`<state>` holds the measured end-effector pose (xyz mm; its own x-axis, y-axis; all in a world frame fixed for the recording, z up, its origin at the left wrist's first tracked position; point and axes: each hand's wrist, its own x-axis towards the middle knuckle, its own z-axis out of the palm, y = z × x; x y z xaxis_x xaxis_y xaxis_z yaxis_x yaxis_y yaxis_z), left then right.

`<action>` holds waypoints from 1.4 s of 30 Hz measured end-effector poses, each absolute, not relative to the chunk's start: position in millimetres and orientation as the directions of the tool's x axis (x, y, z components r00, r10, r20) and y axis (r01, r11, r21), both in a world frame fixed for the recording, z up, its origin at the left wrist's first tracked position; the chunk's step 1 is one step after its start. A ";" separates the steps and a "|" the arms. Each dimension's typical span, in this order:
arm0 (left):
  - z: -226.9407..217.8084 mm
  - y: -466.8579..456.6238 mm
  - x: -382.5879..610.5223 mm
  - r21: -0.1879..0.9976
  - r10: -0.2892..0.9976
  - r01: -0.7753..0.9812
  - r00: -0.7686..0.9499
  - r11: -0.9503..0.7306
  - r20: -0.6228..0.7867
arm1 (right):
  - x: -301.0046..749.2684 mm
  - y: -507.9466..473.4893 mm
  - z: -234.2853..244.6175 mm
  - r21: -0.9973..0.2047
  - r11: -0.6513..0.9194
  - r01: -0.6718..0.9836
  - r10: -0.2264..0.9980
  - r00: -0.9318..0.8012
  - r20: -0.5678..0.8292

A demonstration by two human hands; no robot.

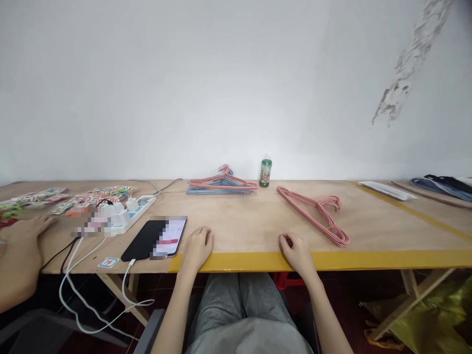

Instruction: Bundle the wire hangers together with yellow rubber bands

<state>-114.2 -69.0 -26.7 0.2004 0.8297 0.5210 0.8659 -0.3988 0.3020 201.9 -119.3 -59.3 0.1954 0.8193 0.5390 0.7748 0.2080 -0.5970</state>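
My left hand (199, 247) rests on the table's front edge, its fingers curled in loosely, beside a phone (176, 237). My right hand (298, 251) lies on the same edge in a loose fist, a little left of a bundle of pink clothes hangers (309, 215). Nothing shows in either hand. Further back, near the wall, pink hangers (221, 186) lie on top of a stack of blue hangers (217, 191). Both stacks are out of my hands' touch.
A bottle with a green label (265, 173) stands by the wall. At left are a black phone (142, 241), a power strip (138, 210), white cables (73, 300), colourful small packets (106, 194) and another person's hand (27, 231). Dark fabric items (442, 189) lie far right.
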 end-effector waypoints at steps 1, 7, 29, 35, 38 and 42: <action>-26.5 -69.4 -114.1 0.302 0.830 0.866 0.200 -0.398 0.521 | 201.9 -119.4 -59.2 -0.598 0.207 0.775 0.820 0.196 0.538; -25.9 -69.6 -114.1 0.297 0.830 0.868 0.203 -0.398 0.520 | 202.3 -119.4 -59.4 -0.604 0.207 0.770 0.820 0.200 0.537; -39.7 -61.3 -114.9 0.205 0.886 0.927 0.208 -0.313 0.415 | 198.1 -114.9 -70.6 -0.425 -0.016 0.905 0.816 0.258 0.518; -49.0 -52.9 -116.1 0.117 0.929 0.962 0.201 -0.247 0.310 | 196.9 -112.6 -72.6 -0.257 -0.106 0.961 0.887 0.208 0.412; -53.0 -51.8 -117.7 0.066 0.925 0.968 0.209 -0.242 0.318 | 197.6 -111.9 -77.5 -0.244 -0.135 0.960 0.885 0.228 0.406; -58.3 -52.7 -119.2 0.040 0.901 0.967 0.218 -0.251 0.376 | 198.8 -113.3 -82.4 -0.235 -0.129 0.963 0.875 0.222 0.430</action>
<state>-119.2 -52.7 -58.3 0.2180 0.9007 0.3757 0.9672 -0.2508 0.0401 198.8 -113.3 -82.4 0.2221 0.8749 0.4303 0.9634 -0.1289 -0.2351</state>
